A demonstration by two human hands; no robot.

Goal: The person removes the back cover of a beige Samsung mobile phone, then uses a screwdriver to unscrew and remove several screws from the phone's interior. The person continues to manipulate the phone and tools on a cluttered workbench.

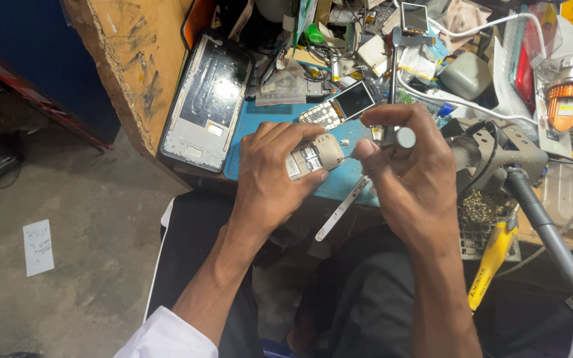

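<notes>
Disassembly appears well advanced: small phone body (314, 156), back cover off, sits pinched in left hand (270, 172) above blue mat (250, 126). Right hand (409, 176) fingers pinch screwdriver (392, 141), tip at its edge. Keypad front (339, 106) lies beyond; internals remain mounted.

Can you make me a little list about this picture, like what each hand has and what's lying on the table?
Left hand: holds a small opened phone body, its inside parts showing
Right hand: fingers pinch a thin screwdriver with a round silver cap, tip pointing at the phone body
Mat: blue work mat under the hands
Behind the hands: keypad phone front with a dark screen
Left on the bench: large phone frame, lying flat
Right side: yellow-handled tool, orange lamp
Bench: cluttered with cables and parts
</notes>
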